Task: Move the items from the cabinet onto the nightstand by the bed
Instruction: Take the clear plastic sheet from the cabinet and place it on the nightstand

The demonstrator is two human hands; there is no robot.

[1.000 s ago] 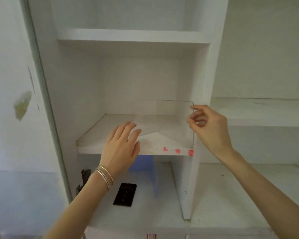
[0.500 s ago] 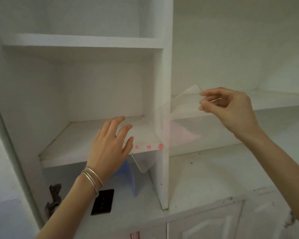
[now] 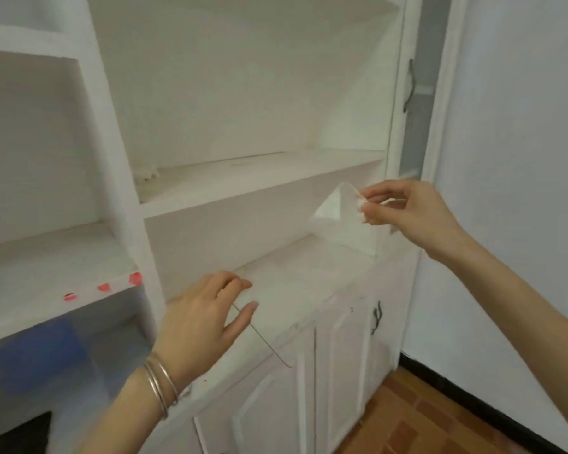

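Observation:
A clear, stiff plastic sheet (image 3: pixel 309 290) hangs tilted in front of the white cabinet (image 3: pixel 125 158), hard to see except for its lower edge and a bright glare near its top corner. My right hand (image 3: pixel 410 214) is pinched shut on that top corner, at the right of the wide middle shelf. My left hand (image 3: pixel 204 319), with thin bangles on the wrist, is at the sheet's lower left edge. Its fingers and thumb are apart and touch the sheet without clamping it.
In the lower left compartment are a blurred blue object (image 3: pixel 33 355) and a black flat object (image 3: pixel 23 434). Red marks (image 3: pixel 104 287) dot the left shelf's front edge. Closed cabinet doors with a dark handle (image 3: pixel 376 317) are below; brown floor tiles (image 3: pixel 423 417) and a white wall are at the right.
My right hand has carried the clear sheet out of the left compartment and rightwards across the cabinet front. My left hand followed at its lower edge, and my view swung right.

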